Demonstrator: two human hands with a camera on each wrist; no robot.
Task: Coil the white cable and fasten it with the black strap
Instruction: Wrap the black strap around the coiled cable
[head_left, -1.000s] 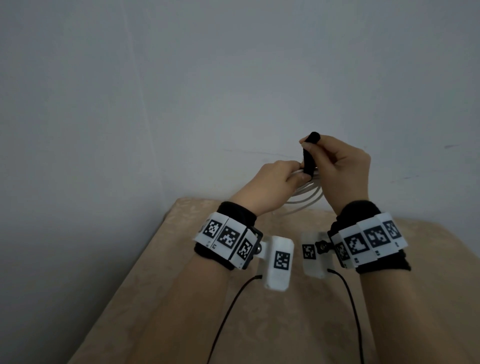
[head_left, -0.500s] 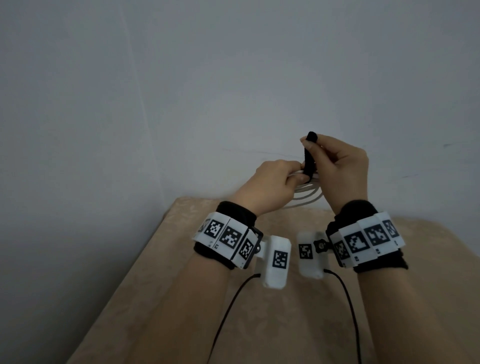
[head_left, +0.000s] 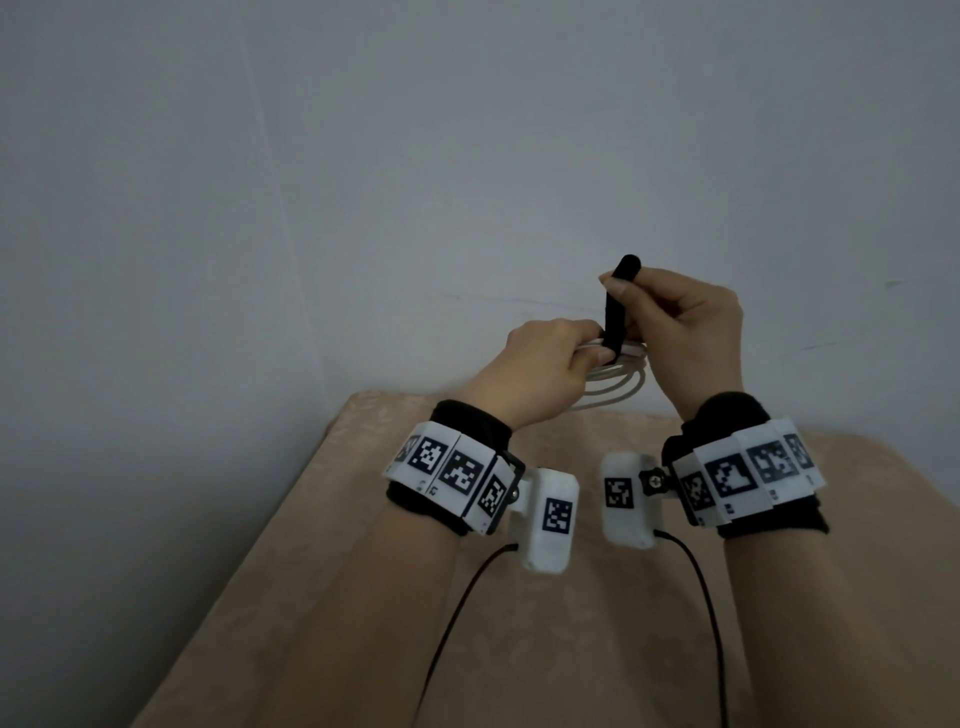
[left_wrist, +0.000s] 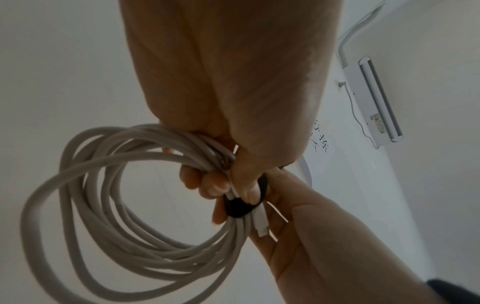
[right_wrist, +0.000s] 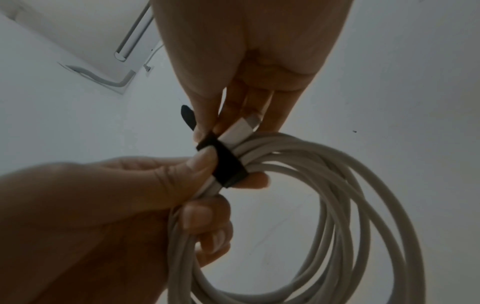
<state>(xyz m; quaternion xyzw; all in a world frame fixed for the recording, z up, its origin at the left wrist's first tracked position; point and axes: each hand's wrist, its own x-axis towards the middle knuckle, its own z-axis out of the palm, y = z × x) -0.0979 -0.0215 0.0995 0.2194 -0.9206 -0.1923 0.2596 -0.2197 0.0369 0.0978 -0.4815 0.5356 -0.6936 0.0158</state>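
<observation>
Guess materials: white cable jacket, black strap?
White cable: looks like smooth matte rubbery plastic, since the loops bend evenly without kinks. Black strap: looks like soft matte fabric, possibly hook-and-loop, wrapped flat around the bundle; texture too dim to confirm.

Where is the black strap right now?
In the head view the black strap stands up between the two hands, above the table; the right hand pinches its top end, and its lower part wraps the white cable beside the left hand.

We can read no words, brands or numbers for certain; black-and-white square code markers (head_left: 460, 472) sit on the white wrist bands (head_left: 737, 475) and on the small white camera housings (head_left: 551, 514), and a few dark handwritten characters on the wall (left_wrist: 320, 138) stay too blurred to read
</observation>
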